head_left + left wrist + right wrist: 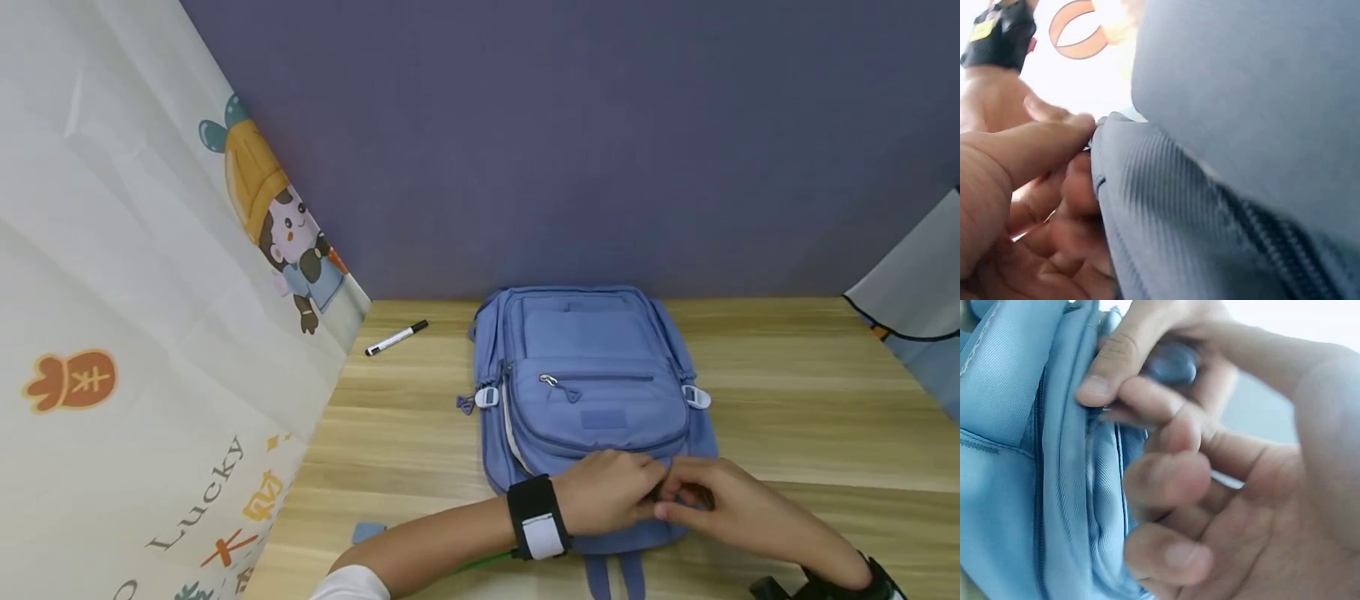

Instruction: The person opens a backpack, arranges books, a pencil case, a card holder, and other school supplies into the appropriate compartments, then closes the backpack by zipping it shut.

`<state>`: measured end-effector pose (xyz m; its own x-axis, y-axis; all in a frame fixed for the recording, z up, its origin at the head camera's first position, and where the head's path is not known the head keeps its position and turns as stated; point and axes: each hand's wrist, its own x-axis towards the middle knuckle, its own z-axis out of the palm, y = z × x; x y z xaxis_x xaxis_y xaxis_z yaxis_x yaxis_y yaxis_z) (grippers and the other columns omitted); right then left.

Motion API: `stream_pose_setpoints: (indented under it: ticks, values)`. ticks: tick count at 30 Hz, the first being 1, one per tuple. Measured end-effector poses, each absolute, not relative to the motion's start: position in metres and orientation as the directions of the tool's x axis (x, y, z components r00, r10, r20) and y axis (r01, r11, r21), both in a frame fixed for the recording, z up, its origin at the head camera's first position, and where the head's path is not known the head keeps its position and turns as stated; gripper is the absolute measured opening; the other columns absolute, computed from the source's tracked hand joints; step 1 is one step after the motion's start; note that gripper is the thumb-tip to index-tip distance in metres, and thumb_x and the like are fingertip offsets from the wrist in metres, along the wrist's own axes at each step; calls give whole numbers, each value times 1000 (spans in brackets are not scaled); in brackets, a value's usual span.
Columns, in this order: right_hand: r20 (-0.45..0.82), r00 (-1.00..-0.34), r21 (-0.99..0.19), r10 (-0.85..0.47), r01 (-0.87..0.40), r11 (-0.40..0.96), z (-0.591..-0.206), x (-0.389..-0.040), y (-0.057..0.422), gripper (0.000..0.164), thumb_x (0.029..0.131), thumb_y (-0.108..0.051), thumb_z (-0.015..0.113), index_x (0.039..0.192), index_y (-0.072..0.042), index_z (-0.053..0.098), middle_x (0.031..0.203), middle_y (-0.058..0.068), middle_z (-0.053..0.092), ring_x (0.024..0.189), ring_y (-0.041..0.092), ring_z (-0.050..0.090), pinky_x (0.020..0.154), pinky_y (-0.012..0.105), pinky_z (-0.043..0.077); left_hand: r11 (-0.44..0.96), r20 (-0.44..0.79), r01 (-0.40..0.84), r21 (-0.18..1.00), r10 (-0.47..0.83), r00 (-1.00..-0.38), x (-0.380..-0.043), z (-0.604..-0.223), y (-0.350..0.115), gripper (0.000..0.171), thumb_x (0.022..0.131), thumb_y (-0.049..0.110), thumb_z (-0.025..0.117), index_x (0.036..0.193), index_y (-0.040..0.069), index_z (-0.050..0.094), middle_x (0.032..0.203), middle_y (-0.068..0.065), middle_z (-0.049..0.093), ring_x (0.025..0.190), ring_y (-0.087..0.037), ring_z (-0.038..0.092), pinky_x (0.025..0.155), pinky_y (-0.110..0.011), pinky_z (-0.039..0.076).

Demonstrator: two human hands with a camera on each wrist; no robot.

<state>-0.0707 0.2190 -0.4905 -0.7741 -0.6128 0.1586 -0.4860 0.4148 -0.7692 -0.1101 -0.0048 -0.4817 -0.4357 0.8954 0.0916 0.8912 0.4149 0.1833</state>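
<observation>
A blue backpack (607,333) lies front side up on the wooden table, its straps towards the person. Both hands meet at its lower right edge. My left hand (607,492) reaches across the bottom of the bag and grips the fabric edge, thumb on one side and fingers on the other in the left wrist view. Beside it my right hand (742,504) has curled fingers, with thumb and index pinching at the same edge. Between the fingertips the small part they hold is hidden. A zipper (1272,250) runs along the bag near the left hand.
A marker pen (396,338) lies left of the backpack. A small blue item (368,531) and a green strip (483,563) show near the left forearm. A white printed curtain (150,250) borders the left side, and a dark wall panel (600,142) stands behind the table.
</observation>
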Motion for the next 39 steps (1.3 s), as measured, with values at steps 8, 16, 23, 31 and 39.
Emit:
stream_pose_setpoints:
  ticks: [8, 16, 23, 31, 39]
  values:
    - [370, -794, -548, -482, -606, 577, -504, -78, 227, 44, 80, -2, 89, 104, -33, 71, 86, -18, 57, 66, -7, 44, 54, 18, 37, 409, 111, 890, 201, 893, -436, -111, -484, -9, 12, 106, 23, 67, 93, 23, 64, 83, 15, 57, 63, 10, 45, 57, -6, 33]
    - [400, -763, -335, -507, -637, 694, -512, -83, 220, 9, 91, -39, 81, 89, -34, 73, 90, -21, 57, 70, -14, 44, 55, 18, 38, 469, 149, 851, 235, 848, -509, -106, -488, -22, 17, 101, 23, 71, 87, 23, 62, 78, 18, 57, 58, 11, 41, 53, -7, 31]
    - [347, -802, -299, -487, -586, 753, -512, -88, 217, 23, 80, -22, 93, 86, -34, 74, 88, -20, 59, 68, -14, 44, 53, 19, 39, 494, 151, 812, 312, 818, -556, -107, -491, -40, 20, 101, 22, 70, 84, 23, 59, 71, 17, 51, 55, 10, 38, 51, -7, 31]
    - [386, -756, -284, -528, -642, 712, -508, -88, 206, 30, 74, -22, 96, 93, -33, 75, 86, -21, 58, 66, -13, 44, 52, 16, 35, 532, 187, 774, 343, 769, -611, -103, -492, -53, 16, 98, 22, 72, 85, 24, 63, 70, 20, 55, 55, 12, 39, 49, -7, 32]
    - [509, -633, -235, -583, -754, 614, -511, -90, 189, 32, 73, -15, 96, 89, -31, 74, 85, -19, 63, 68, -12, 50, 55, 10, 36, 530, 236, 765, 365, 743, -627, -100, -489, -56, 13, 96, 22, 74, 86, 24, 65, 71, 20, 58, 57, 14, 40, 52, -6, 33]
